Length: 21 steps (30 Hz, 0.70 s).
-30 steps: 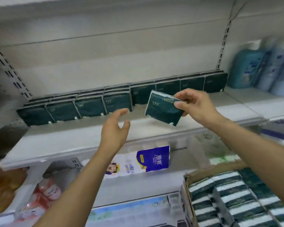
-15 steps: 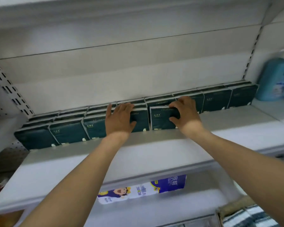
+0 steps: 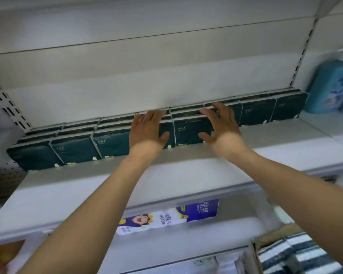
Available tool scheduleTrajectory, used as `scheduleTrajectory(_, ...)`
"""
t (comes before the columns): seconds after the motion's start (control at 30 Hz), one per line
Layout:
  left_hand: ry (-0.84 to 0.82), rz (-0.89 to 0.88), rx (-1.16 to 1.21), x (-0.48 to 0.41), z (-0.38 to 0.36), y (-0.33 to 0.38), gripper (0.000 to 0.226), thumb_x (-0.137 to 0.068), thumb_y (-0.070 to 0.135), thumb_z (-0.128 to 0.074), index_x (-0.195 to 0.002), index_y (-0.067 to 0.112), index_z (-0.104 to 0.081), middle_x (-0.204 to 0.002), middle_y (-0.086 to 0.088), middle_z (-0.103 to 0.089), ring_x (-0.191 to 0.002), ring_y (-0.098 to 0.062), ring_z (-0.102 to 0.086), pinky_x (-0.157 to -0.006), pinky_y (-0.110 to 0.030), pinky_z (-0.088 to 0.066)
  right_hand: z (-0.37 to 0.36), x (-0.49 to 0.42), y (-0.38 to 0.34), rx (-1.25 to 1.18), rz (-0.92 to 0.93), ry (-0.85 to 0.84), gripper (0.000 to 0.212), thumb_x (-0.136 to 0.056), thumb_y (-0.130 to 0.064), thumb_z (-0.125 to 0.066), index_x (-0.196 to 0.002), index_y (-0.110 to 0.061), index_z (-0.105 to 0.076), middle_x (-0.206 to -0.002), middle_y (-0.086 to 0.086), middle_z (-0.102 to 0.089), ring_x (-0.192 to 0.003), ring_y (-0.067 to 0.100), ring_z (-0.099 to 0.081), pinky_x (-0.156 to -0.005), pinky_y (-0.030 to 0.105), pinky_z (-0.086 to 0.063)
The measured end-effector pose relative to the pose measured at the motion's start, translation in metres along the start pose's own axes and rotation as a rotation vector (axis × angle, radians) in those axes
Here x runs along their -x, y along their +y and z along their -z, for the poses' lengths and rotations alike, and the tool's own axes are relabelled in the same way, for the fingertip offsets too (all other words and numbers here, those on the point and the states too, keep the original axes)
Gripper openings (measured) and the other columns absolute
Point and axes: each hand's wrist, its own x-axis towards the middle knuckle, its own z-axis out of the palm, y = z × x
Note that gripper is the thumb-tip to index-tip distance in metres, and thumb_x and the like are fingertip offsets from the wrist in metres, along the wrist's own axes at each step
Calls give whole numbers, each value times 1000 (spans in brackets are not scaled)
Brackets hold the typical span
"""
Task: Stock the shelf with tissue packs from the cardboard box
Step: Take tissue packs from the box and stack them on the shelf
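The newest pack (image 3: 188, 133) stands on the shelf (image 3: 166, 171) under the right hand (image 3: 222, 129), whose fingers are straight and spread and grip nothing. The left hand (image 3: 147, 129) lies just beside it, equally flat on the row (image 3: 73, 151). It is probably best to press evenly with both palms until the fronts line up. The box (image 3: 269, 237) sits well below the right hand.

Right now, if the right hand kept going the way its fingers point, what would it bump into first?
The right hand would likely meet the dark green tissue packs, which its fingers seem to touch; behind them stands the white back wall.
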Motion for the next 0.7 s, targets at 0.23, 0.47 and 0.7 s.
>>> scheduleTrajectory(0.23, 152, -43, 648, 98, -5, 101, 42, -87, 12, -64, -127, 24, -57, -118, 10, -60, -107, -6, -58, -87, -28, -50, 52, 95, 40, -163, 191, 111, 33, -85, -13, -66, -118, -15, -61, -127, 8, -49, -116, 24, -44, -83, 39, -48)
scheduleTrajectory(0.47, -222, 229, 725, 199, -66, 182, 49, -88, 19, -65, -134, 22, -49, -129, 5, -55, -109, -5, -56, -94, -31, -49, 81, 195, 96, -200, 177, 9, 21, -83, -9, -61, -103, -11, -66, -109, 7, -57, -104, 26, -51, -82, 37, -45)
scheduleTrajectory(0.7, -680, 383, 514, 292, -116, 225, 61, -91, 25, -62, -143, 10, -35, -145, -9, -43, -132, -22, -42, -99, -25, -34, 59, 295, 154, -112, 99, -383, 25, -83, -7, -62, -107, -14, -66, -108, 6, -60, -106, 20, -49, -85, 42, -47)
